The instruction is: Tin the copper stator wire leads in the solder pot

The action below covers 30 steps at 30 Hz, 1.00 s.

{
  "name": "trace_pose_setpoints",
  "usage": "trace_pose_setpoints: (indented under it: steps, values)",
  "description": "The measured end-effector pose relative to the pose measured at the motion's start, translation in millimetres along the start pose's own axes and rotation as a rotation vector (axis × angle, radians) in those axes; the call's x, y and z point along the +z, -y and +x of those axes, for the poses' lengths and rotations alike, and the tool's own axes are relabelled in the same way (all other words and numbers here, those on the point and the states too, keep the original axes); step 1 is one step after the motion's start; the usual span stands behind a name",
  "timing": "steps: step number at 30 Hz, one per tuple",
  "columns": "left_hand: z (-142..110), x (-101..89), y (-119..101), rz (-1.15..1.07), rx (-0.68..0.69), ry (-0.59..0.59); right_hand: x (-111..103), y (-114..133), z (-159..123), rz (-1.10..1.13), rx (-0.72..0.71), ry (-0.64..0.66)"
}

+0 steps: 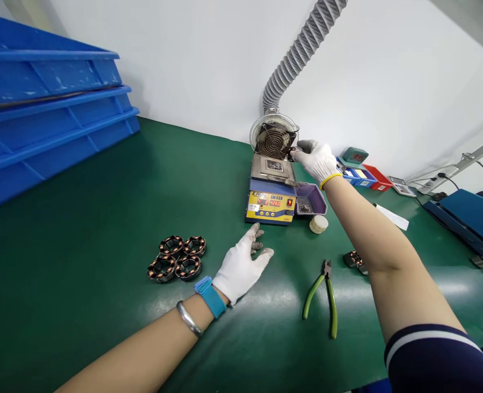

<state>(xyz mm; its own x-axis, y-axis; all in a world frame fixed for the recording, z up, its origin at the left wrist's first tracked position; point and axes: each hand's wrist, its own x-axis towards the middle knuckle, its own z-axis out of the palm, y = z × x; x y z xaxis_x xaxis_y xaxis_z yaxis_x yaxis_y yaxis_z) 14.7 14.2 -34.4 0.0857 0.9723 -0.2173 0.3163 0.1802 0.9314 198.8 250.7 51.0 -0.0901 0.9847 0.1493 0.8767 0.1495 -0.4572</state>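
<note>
The right hand [317,161] pinches a dark part [292,154], probably a ring, by the pot's [272,196] far right corner; this piece seems in progress. The left hand [241,268], loosely spread, holds nothing visible. Four rings [162,268] sit left of it; other rings [353,260] lie beside the right forearm. Which are finished, I cannot tell.

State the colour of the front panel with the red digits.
Mostly yellow; the front panel shows best in the head view.
</note>
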Motion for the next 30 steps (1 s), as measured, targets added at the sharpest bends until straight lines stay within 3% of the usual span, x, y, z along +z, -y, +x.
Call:
trace_pose_setpoints:
  steps: [3,6,18,30]
  values:
    - [0.1,0.5,1.0,0.010,0.002,-0.006,7.0,-7.8,-7.1,0.196,0.071,0.018]
    - [0.4,0.8,2.8,0.010,0.007,-0.003,17.4,-7.5,-9.2,0.242,0.126,0.020]
    - [0.3,-1.3,-0.7,-0.013,-0.014,0.015,55.6,-6.7,6.1,0.010,0.097,-0.011]
    - [-0.1,-1.4,-1.0,0.001,-0.020,0.022,53.3,-5.5,8.5,0.032,0.095,-0.023]
